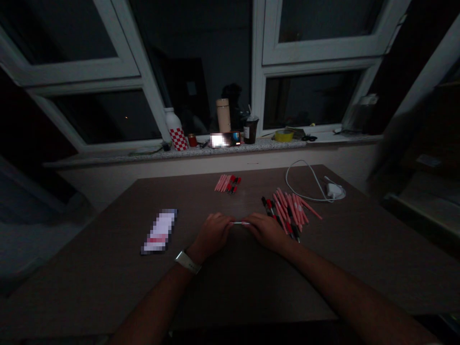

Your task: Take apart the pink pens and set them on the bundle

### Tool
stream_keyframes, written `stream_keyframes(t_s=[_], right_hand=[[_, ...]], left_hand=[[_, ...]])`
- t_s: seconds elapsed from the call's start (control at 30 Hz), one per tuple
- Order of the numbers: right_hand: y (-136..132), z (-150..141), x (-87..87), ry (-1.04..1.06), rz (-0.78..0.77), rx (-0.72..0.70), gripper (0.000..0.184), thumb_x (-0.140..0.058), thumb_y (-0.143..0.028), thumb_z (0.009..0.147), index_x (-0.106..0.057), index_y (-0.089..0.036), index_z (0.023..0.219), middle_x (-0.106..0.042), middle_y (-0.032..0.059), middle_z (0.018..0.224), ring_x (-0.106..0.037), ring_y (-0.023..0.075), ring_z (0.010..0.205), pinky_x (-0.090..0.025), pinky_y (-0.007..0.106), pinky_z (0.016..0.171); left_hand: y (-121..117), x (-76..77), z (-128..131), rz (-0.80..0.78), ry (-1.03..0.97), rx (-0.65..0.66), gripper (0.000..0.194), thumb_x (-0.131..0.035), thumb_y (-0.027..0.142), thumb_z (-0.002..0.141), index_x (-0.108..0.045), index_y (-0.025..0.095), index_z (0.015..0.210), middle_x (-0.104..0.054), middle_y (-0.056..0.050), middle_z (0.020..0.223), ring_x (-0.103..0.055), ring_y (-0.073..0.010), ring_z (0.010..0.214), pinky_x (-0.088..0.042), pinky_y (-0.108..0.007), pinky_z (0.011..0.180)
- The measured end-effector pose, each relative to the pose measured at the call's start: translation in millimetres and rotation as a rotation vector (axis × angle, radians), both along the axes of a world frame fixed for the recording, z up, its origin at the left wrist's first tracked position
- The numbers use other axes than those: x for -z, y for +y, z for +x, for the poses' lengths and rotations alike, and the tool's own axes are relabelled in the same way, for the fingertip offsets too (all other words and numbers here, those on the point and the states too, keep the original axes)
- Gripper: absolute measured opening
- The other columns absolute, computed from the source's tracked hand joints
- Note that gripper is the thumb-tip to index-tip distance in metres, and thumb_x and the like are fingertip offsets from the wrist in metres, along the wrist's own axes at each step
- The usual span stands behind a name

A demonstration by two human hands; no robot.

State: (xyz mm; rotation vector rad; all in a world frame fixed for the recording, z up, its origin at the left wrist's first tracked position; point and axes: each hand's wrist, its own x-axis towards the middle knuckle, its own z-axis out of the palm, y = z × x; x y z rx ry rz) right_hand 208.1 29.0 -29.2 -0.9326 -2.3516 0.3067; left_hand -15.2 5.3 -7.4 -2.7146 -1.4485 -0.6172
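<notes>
Between my two hands a slim pen (pixel 240 223) lies crosswise, its pale middle showing and its ends covered by my fingers. My left hand (pixel 212 234) is closed on the left end. On the right end my right hand (pixel 268 231) is closed too. Just right of that hand is a loose pile of pink, red and black pens (pixel 290 211). Farther back, a small row of pink pens (pixel 223 183) lies beside a few red and black pens (pixel 234 184).
A phone (pixel 160 232) lies on the table (pixel 118 273) at left. A white charger (pixel 334 190) with its looped cable sits at back right. On the windowsill stand a checkered bottle (pixel 177 132), a beige flask (pixel 223 115), a lit phone (pixel 225 139), a drink cup (pixel 250 129) and yellow tape (pixel 283 136).
</notes>
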Motion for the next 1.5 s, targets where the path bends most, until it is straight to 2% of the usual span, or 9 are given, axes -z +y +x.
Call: stream_keyframes(t_s=[0.13, 0.3, 0.43, 0.57, 0.73, 0.83, 1.2, 1.4, 1.5], right_hand=[[4, 5, -2.1, -0.006, 0.017, 0.082, 0.028, -0.044, -0.029, 0.097, -0.062, -0.02, 0.117, -0.066, 0.0066, 0.103, -0.06, 0.0182, 0.098, -0.044, 0.028, 0.085], [6, 6, -4.0, -0.138, 0.063, 0.098, 0.019, -0.053, -0.02, 0.092, -0.07, -0.02, 0.1, -0.068, 0.0056, 0.095, -0.056, 0.0197, 0.094, -0.04, 0.031, 0.084], [6, 4, -1.3, -0.185, 0.071, 0.114, 0.021, -0.055, -0.016, 0.089, -0.071, -0.023, 0.101, -0.069, 0.0055, 0.095, -0.053, 0.0206, 0.096, -0.038, 0.032, 0.086], [7, 3, 0.7, -0.152, 0.059, 0.076, 0.025, -0.053, -0.012, 0.089, -0.07, -0.021, 0.104, -0.068, 0.0067, 0.096, -0.053, 0.0201, 0.096, -0.039, 0.031, 0.086], [9, 2, 4.1, -0.104, 0.047, 0.061, 0.022, -0.053, -0.012, 0.089, -0.07, -0.019, 0.101, -0.067, 0.0079, 0.095, -0.053, 0.0208, 0.096, -0.04, 0.033, 0.086], [9, 2, 6.1, -0.094, 0.036, 0.055, 0.021, -0.053, -0.013, 0.09, -0.07, -0.019, 0.1, -0.067, 0.0078, 0.096, -0.053, 0.0206, 0.096, -0.039, 0.033, 0.087], [11, 3, 12.2, -0.07, 0.013, 0.04, 0.024, -0.051, -0.01, 0.088, -0.068, -0.018, 0.102, -0.067, 0.0075, 0.097, -0.054, 0.0205, 0.097, -0.04, 0.033, 0.087], [8, 2, 10.4, -0.029, -0.003, 0.056, 0.019, -0.049, -0.016, 0.092, -0.065, -0.015, 0.101, -0.067, 0.0089, 0.097, -0.057, 0.0206, 0.095, -0.042, 0.033, 0.086], [6, 1, 7.8, 0.003, -0.031, 0.05, 0.018, -0.046, -0.021, 0.094, -0.063, -0.015, 0.099, -0.067, 0.0088, 0.096, -0.059, 0.0199, 0.093, -0.044, 0.032, 0.084]], left_hand=[[4, 3.9, -6, 0.0, 0.037, -0.132, 0.026, -0.037, 0.028, 0.098, -0.061, 0.018, 0.099, -0.063, -0.007, 0.093, -0.054, -0.0211, 0.089, -0.038, -0.034, 0.079], [6, 12.4, -6, -0.029, 0.017, -0.141, 0.02, -0.044, 0.029, 0.095, -0.062, 0.02, 0.095, -0.061, -0.006, 0.096, -0.053, -0.0205, 0.092, -0.039, -0.033, 0.079], [7, 17.8, -2, -0.033, 0.01, -0.187, 0.017, -0.047, 0.027, 0.094, -0.062, 0.019, 0.095, -0.06, -0.006, 0.097, -0.052, -0.0198, 0.091, -0.038, -0.032, 0.078], [5, 14.8, 0, -0.02, 0.007, -0.22, 0.016, -0.049, 0.028, 0.093, -0.062, 0.02, 0.099, -0.06, -0.006, 0.099, -0.051, -0.0206, 0.093, -0.037, -0.033, 0.078], [-2, 6.9, 7, 0.037, 0.012, -0.134, 0.024, -0.056, 0.038, 0.09, -0.059, 0.023, 0.108, -0.061, -0.005, 0.107, -0.048, -0.0239, 0.101, -0.035, -0.037, 0.079], [-4, 6.7, 12, 0.01, 0.031, -0.079, 0.018, -0.054, 0.033, 0.092, -0.06, 0.022, 0.104, -0.063, -0.005, 0.102, -0.049, -0.023, 0.098, -0.034, -0.037, 0.078], [-4, 9.5, 11, -0.049, -0.01, -0.097, 0.013, -0.055, 0.032, 0.091, -0.06, 0.02, 0.092, -0.065, -0.004, 0.093, -0.05, -0.0219, 0.092, -0.033, -0.035, 0.076], [-6, 9.0, 12, -0.09, -0.028, -0.11, 0.013, -0.055, 0.033, 0.09, -0.06, 0.02, 0.09, -0.064, -0.003, 0.089, -0.051, -0.0225, 0.092, -0.034, -0.036, 0.077], [-7, 11.0, 11, -0.123, -0.038, -0.071, 0.011, -0.056, 0.031, 0.089, -0.06, 0.021, 0.091, -0.064, -0.003, 0.091, -0.052, -0.0222, 0.092, -0.036, -0.035, 0.077]])
